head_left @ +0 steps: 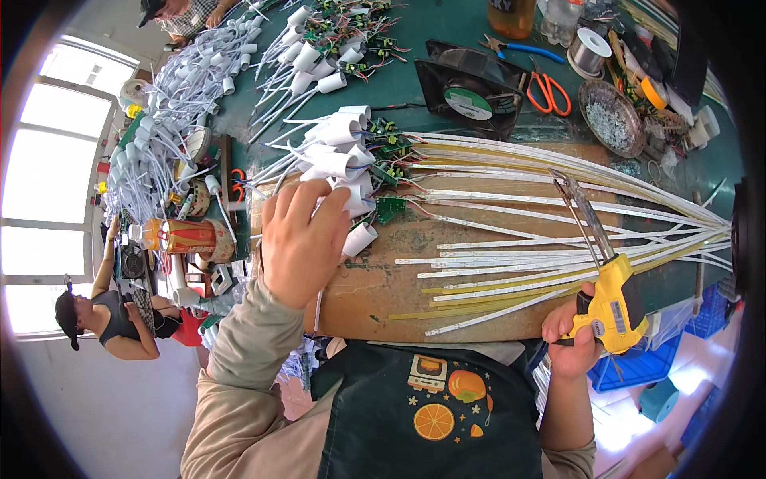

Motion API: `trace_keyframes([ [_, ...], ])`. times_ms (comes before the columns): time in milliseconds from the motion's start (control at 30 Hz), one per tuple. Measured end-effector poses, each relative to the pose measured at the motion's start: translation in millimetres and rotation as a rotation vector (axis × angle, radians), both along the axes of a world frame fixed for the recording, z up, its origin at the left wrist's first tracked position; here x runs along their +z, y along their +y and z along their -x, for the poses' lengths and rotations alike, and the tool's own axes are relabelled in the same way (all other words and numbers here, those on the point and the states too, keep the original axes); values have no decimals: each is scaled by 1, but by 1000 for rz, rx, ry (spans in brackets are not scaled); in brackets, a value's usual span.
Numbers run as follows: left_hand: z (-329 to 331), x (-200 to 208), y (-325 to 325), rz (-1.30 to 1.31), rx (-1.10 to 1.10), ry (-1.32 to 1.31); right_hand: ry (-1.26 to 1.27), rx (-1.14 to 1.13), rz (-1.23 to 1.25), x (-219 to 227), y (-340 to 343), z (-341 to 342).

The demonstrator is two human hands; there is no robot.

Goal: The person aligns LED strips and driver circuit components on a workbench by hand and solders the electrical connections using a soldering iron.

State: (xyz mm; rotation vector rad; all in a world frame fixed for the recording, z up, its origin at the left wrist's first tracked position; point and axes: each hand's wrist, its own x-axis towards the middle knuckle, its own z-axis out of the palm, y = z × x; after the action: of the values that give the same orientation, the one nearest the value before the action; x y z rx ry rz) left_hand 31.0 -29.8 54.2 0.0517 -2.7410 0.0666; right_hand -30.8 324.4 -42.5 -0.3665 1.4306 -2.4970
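Resting flat and unclenched on the white sockets (339, 160) mid-counter (375, 287), the left hand (303, 239) should be kept pinning one socket while the yellow soldering gun (610, 299), gripped by the right hand (574, 339), is held clear of the light strips (519, 263).

A yellow soldering gun (610, 299), white lamp sockets (341, 156), orange-handled scissors (547, 92), dark green tabletop (447, 24).

The left hand (302, 239) covers some white tubes (343, 160) under its fingers. At twelve o'clock, the amber jar (511, 16) is cut off by the edge.
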Motion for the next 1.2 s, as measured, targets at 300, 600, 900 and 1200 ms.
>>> trace_keyframes([
  [300, 12, 21, -17, -262, -43, 15, -93, -40, -13, 4, -3, -3],
  [600, 119, 4, -132, -341, 78, -69, -59, -22, -18, -1, -2, -3],
  [900, 166, -35, -151, -86, 128, -278, -37, -40, -44, 5, -6, -1],
  [1200, 148, -5, -148, -74, 61, -223, -90, -9, -13, 8, -7, 0],
])
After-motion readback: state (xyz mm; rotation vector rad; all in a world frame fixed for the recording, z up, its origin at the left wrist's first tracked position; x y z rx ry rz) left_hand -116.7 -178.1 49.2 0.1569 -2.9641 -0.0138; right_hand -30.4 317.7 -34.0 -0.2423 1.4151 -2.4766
